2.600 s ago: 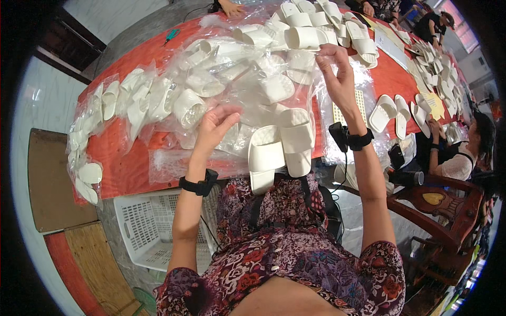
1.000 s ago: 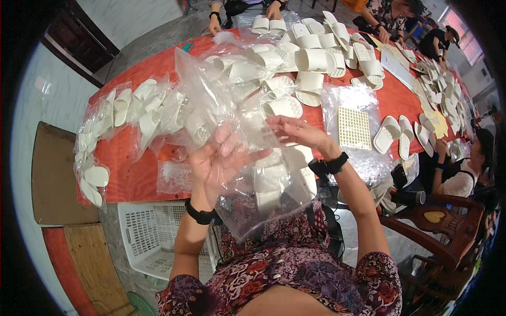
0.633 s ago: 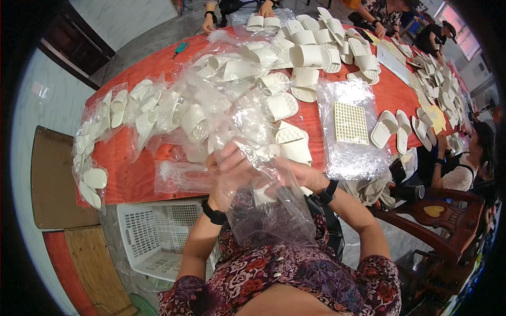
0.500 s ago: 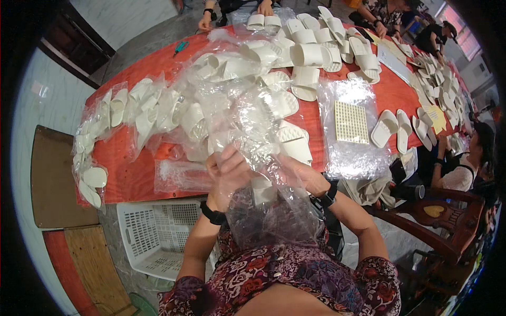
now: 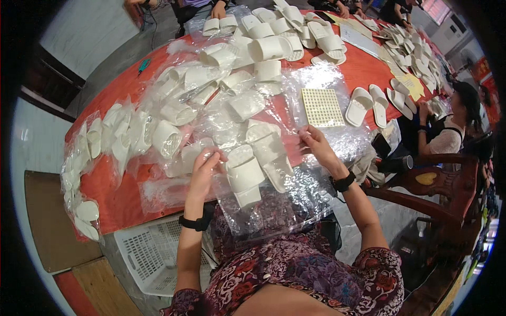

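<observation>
A clear plastic bag [image 5: 274,205] hangs over the red table's near edge, with a pair of white slippers [image 5: 258,163] lying on or in it. My left hand [image 5: 204,167] pinches the bag's plastic at the left of the slippers. My right hand [image 5: 315,144] grips the plastic at their right. Both wrists wear black bands. Whether the slippers are inside the bag or on top of it is unclear.
The red table [image 5: 369,68] holds many bagged and loose white slippers [image 5: 269,47], a yellow grid sheet [image 5: 322,107] under plastic, and papers. A white plastic crate [image 5: 153,253] stands below at left. A seated person [image 5: 448,131] and a wooden chair [image 5: 437,184] are at right.
The crumpled bag I held up close to my chest is now lowered and spread flat at the table edge, with the slipper pair in view between my hands.
</observation>
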Action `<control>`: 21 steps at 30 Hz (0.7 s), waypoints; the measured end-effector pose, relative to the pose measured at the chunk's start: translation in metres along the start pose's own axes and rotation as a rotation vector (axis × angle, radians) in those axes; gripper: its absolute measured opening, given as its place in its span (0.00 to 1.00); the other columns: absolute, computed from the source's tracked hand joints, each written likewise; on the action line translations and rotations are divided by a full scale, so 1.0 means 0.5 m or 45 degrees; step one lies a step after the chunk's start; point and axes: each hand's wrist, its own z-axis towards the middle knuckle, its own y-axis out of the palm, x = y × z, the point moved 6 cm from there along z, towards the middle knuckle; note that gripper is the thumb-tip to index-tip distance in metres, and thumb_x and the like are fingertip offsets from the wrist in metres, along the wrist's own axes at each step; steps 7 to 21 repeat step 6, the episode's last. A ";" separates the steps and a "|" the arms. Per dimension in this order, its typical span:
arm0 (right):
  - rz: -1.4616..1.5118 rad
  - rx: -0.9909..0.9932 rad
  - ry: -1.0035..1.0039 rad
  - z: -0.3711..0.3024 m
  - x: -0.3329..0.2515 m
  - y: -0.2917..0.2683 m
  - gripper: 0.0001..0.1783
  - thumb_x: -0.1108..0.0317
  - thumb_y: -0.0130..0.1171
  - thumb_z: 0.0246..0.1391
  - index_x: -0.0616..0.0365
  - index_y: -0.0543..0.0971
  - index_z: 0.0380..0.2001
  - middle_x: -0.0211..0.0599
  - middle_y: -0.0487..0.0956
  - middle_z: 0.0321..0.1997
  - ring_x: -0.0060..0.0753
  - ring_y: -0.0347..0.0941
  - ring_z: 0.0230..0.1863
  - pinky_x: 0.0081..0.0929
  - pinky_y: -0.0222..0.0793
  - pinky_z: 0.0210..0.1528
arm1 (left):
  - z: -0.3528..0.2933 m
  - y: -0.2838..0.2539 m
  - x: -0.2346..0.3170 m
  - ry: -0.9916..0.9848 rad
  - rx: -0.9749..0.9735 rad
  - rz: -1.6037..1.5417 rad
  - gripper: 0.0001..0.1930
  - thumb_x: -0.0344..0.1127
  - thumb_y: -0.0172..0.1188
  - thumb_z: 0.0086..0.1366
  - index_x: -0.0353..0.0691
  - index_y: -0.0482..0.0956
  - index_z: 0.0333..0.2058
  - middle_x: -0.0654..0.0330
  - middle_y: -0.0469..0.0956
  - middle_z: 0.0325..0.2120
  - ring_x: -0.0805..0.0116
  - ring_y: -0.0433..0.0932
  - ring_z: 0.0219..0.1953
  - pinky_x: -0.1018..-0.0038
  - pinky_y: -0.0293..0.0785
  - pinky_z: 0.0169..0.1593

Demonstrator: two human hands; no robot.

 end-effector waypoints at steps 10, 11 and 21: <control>-0.314 0.224 -0.130 0.000 0.015 -0.159 0.16 0.58 0.50 0.63 0.57 0.76 0.46 0.25 0.74 0.27 0.15 0.71 0.32 0.21 0.74 0.36 | 0.077 0.110 -0.020 0.012 -0.164 0.438 0.10 0.37 0.53 0.68 0.40 0.71 0.44 0.57 0.79 0.36 0.78 0.75 0.25 0.80 0.74 0.29; -0.314 0.224 -0.130 0.000 0.015 -0.159 0.16 0.58 0.50 0.63 0.57 0.76 0.46 0.25 0.74 0.27 0.15 0.71 0.32 0.21 0.74 0.36 | 0.077 0.110 -0.020 0.012 -0.164 0.438 0.10 0.37 0.53 0.68 0.40 0.71 0.44 0.57 0.79 0.36 0.78 0.75 0.25 0.80 0.74 0.29; -0.314 0.224 -0.130 0.000 0.015 -0.159 0.16 0.58 0.50 0.63 0.57 0.76 0.46 0.25 0.74 0.27 0.15 0.71 0.32 0.21 0.74 0.36 | 0.077 0.110 -0.020 0.012 -0.164 0.438 0.10 0.37 0.53 0.68 0.40 0.71 0.44 0.57 0.79 0.36 0.78 0.75 0.25 0.80 0.74 0.29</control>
